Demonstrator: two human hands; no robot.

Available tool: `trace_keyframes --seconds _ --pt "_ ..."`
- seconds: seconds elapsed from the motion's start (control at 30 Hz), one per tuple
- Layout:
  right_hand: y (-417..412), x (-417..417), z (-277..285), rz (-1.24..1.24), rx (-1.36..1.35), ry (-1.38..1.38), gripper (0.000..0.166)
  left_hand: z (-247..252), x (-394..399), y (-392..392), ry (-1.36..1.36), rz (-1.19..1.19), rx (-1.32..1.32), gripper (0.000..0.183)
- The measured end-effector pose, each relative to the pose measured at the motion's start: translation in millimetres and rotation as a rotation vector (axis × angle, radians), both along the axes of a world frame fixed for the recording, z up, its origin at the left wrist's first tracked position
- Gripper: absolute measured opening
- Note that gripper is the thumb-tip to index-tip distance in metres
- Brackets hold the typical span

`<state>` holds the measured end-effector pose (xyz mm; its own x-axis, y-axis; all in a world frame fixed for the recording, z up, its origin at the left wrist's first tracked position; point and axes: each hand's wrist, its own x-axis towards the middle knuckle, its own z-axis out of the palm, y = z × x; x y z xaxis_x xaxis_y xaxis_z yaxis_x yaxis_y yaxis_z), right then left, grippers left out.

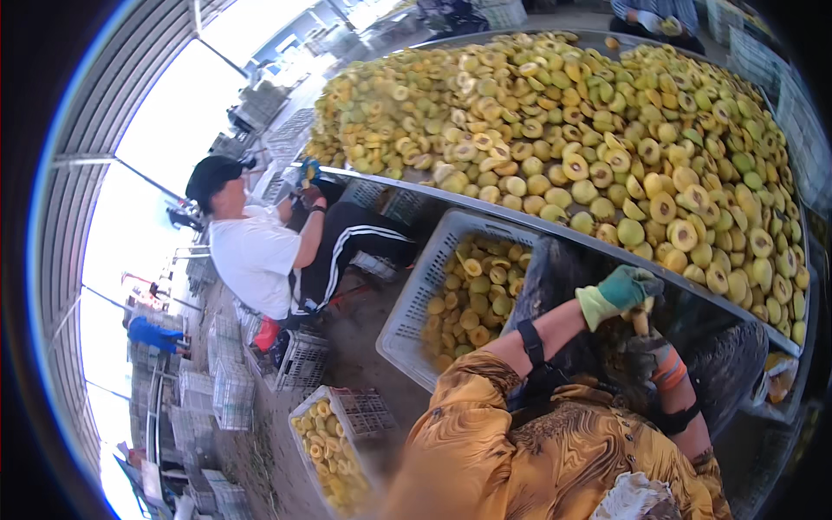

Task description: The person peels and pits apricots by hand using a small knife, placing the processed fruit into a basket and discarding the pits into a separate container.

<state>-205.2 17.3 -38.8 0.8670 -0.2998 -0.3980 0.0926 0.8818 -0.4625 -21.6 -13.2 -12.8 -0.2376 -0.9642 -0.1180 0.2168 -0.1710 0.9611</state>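
My left hand, in a green glove with a pale yellow cuff, is bent over a small pale yellow piece above my lap. Just below it is my right hand, in a greyish glove with an orange cuff, close against the piece's lower end. Blur and shadow hide its fingers, and whether it holds a tool cannot be told. Beyond both hands, halved yellow-green stone fruits lie heaped on a large metal-rimmed table. Left of my legs, a grey plastic crate holds more halved fruit.
A co-worker in a white shirt sits at the table's left end, holding fruit. Another crate of fruit halves stands on the floor at lower left, beside a dark crate. A plastic bag lies right of my knees. Others sit across the table.
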Motion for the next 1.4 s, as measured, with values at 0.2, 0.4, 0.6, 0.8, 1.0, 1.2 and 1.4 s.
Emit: trace_keyframes --seconds 0.2,0.4,0.6,0.8,1.0,1.2,1.4 --pt "-7 19 26 0.288 0.068 -0.361 0.024 14 14 20 0.514 -0.094 0.209 0.034" --pt "-27 -5 21 -0.086 -0.029 -0.379 0.029 4 10 1 0.478 0.343 0.228 0.042" --pt "-32 17 -10 -0.354 -0.542 0.500 0.021 -27 21 4 0.282 0.474 0.142 0.029" --pt "-25 32 -19 -0.552 -0.861 0.301 0.035 12 12 32 -0.804 0.327 -0.493 0.030" --pt "-31 24 -28 -0.296 -0.835 0.642 0.034 40 92 49 -0.591 0.881 -0.390 0.029" --pt "-22 42 -72 -0.269 -0.798 0.358 0.033 78 196 54 -1.961 0.420 -0.002 0.047" --pt "-28 33 -75 -0.354 -0.801 0.348 0.034 70 193 -99 -1.671 0.565 -0.228 0.053"
